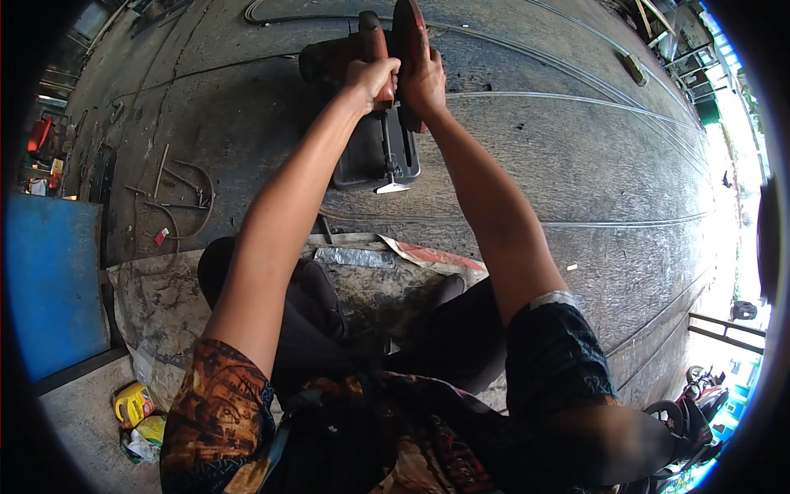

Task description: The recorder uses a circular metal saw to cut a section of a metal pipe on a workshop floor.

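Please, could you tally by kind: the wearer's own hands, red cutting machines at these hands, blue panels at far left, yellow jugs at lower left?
Left hand and right hand: 2
Red cutting machine: 1
Blue panel: 1
Yellow jug: 1
Total: 5

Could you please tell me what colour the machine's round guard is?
The round guard is dull red, best seen in the head view.

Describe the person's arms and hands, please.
The left hand, right hand, left forearm and right forearm are all bare. The left sleeve is short, patterned in brown, orange and black; the right sleeve is short and mostly dark, with a pale edge.
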`<state>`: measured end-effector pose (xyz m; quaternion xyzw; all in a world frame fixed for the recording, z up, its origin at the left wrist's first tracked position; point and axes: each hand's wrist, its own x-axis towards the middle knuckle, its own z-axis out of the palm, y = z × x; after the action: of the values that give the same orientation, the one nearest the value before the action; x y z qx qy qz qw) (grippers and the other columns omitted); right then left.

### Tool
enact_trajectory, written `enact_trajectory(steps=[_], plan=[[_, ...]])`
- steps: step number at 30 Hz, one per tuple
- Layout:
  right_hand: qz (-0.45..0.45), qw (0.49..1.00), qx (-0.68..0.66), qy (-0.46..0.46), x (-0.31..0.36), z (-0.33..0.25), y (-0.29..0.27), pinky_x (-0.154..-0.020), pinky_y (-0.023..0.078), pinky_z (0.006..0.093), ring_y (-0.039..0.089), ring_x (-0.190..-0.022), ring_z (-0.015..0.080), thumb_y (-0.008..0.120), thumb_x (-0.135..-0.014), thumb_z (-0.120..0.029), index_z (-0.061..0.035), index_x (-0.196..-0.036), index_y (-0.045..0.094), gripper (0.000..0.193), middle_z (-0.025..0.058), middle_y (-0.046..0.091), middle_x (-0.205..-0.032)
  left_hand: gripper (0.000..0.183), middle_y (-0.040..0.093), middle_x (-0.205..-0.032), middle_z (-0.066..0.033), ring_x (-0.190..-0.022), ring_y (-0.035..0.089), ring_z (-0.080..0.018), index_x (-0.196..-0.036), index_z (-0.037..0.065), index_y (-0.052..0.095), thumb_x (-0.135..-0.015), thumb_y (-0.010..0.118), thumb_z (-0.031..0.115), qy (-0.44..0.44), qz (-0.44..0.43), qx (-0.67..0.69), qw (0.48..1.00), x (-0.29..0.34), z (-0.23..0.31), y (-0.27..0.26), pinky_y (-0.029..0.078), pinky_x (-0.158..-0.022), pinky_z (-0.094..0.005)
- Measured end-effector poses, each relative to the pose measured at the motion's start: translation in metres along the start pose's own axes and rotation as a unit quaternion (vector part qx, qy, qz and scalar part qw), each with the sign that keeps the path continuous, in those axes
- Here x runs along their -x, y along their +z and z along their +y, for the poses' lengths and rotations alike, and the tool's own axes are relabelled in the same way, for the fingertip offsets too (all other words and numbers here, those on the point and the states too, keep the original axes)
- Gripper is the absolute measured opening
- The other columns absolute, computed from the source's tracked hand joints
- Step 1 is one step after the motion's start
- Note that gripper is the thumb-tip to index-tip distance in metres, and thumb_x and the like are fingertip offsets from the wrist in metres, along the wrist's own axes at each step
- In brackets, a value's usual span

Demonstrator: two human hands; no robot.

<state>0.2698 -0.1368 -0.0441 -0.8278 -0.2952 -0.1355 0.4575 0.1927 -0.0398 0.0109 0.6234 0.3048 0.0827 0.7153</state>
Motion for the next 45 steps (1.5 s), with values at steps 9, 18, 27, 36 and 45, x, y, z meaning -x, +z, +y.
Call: enact_trajectory(steps=[9, 18, 27, 36, 45], plan=[[-0.006, 1.000, -0.001, 0.000, 0.011, 0.000, 0.000, -0.086, 0.049, 0.0523, 0.056, -0.105, 0.0497, 0.054, -0.089, -0.015, -0.0197, -0.149, 0.026, 0.066, 0.0307, 0.048, -0.124, 0.009, 0.059, -0.063, -0.0053, -0.053, 0.059, -0.0144, -0.072, 0.001, 0.061, -0.072, 0.064, 0.010, -0.002, 0.002, 0.025, 1.000, 0.005, -0.012, 0.000, 0.048, -0.047, -0.0297], [-0.031, 0.999, 0.024, 0.025, 0.018, -0.006, -0.003, -0.085, 0.049, 0.0521, 0.057, -0.103, 0.0499, 0.053, -0.088, -0.012, -0.0181, -0.151, 0.019, 0.072, 0.0332, 0.046, -0.125, 0.011, 0.061, -0.065, -0.0060, -0.057, 0.063, -0.0156, -0.072, 0.000, 0.061, -0.072, 0.065, 0.011, 0.007, 0.015, 0.021, 1.000, 0.009, -0.017, -0.001, 0.050, -0.049, -0.0301], [-0.010, 1.000, 0.018, 0.003, 0.018, 0.001, 0.000, -0.085, 0.050, 0.0516, 0.057, -0.102, 0.0509, 0.056, -0.084, -0.008, -0.0186, -0.151, 0.020, 0.076, 0.0332, 0.044, -0.128, 0.011, 0.061, -0.064, -0.0079, -0.057, 0.063, -0.0167, -0.071, -0.001, 0.060, -0.071, 0.065, 0.009, 0.036, 0.005, 0.034, 0.999, 0.001, -0.021, 0.001, 0.051, -0.051, -0.0304], [0.008, 1.000, 0.019, 0.002, 0.022, -0.004, -0.001, -0.084, 0.050, 0.0521, 0.057, -0.103, 0.0498, 0.057, -0.084, -0.008, -0.0201, -0.151, 0.021, 0.078, 0.0321, 0.047, -0.124, 0.012, 0.061, -0.065, -0.0091, -0.055, 0.061, -0.0167, -0.072, -0.003, 0.059, -0.072, 0.064, 0.008, 0.053, 0.001, 0.021, 0.998, 0.005, -0.026, 0.001, 0.050, -0.050, -0.0300], [-0.019, 1.000, 0.007, 0.018, 0.022, -0.006, -0.005, -0.085, 0.050, 0.0513, 0.057, -0.103, 0.0490, 0.056, -0.087, -0.011, -0.0198, -0.151, 0.020, 0.074, 0.0306, 0.046, -0.125, 0.010, 0.060, -0.063, -0.0070, -0.052, 0.058, -0.0153, -0.071, 0.000, 0.060, -0.072, 0.065, 0.009, 0.045, 0.005, 0.020, 0.999, 0.006, -0.023, 0.000, 0.048, -0.049, -0.0294]])
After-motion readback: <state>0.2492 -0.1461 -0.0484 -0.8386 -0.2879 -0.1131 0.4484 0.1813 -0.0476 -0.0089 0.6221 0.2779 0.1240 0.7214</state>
